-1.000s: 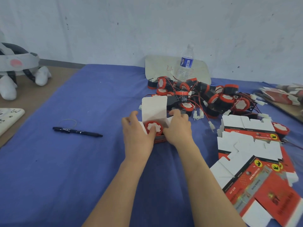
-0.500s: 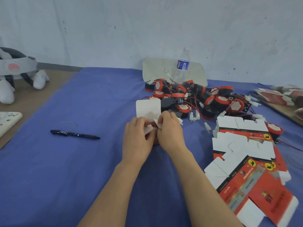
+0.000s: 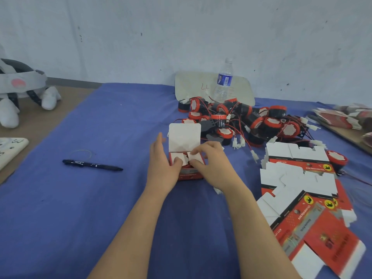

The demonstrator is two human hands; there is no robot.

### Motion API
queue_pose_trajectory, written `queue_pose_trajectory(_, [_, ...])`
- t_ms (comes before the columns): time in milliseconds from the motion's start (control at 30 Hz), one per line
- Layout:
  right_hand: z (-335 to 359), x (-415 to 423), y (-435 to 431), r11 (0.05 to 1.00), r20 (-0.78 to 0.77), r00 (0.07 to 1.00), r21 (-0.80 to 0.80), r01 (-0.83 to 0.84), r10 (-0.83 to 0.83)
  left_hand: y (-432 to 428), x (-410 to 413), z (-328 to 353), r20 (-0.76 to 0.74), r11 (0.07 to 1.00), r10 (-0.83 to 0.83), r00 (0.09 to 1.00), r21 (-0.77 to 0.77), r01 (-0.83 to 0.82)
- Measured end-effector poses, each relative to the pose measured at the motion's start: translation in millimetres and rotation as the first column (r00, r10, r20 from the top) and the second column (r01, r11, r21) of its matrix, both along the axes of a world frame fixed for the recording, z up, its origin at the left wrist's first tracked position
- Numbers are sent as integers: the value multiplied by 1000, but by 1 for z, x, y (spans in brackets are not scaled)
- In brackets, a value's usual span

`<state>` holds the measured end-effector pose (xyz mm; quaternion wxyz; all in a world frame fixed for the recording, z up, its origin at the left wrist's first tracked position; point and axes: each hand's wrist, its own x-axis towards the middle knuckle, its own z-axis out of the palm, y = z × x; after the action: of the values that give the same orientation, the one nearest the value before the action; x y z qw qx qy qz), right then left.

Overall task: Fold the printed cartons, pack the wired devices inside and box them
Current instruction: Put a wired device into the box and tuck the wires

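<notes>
A small red printed carton [image 3: 189, 175] stands near the middle of the blue cloth-covered table [image 3: 80, 208], its white lid flap upright. The left hand [image 3: 163, 168] lies against the carton's left wall with its thumb bent over the rim, pressing one inner flap. The right hand [image 3: 214, 165] pinches the other flap with curled fingers. A heap of red-and-black round wired devices [image 3: 241, 119] lies just beyond the carton. Flat red-and-white printed cartons [image 3: 298, 178] lie to the right, and a black pen [image 3: 92, 165] lies to the left.
</notes>
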<state>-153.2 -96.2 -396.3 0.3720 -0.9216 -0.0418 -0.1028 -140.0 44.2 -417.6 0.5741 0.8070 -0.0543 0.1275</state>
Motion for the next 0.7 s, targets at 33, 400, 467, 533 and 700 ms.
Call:
queue_pose_trajectory(33, [-1, 0, 1, 1000, 30, 999, 10, 11, -11, 1, 0, 1, -14, 998, -33, 999, -55, 33])
queue_pose_trajectory(400, [-1, -7, -15, 950, -198, 930, 110, -294, 311, 15, 0, 1, -2, 986, -164, 986, 40, 164])
queue_pose_trajectory(467, [-1, -7, -17, 957, -190, 939, 88, -276, 288, 22, 2, 4, -80, 969, -245, 966, -45, 242])
queue_pose_trajectory(533, [-2, -7, -17, 961, -179, 944, 58, -271, 277, 26, 1, 6, -116, 949, -310, 944, -100, 299])
queue_pose_trajectory(700, [-6, -6, -16, 973, -63, 976, 110, -201, 208, 26, -1, -3, 8, 920, -377, 926, 118, 373])
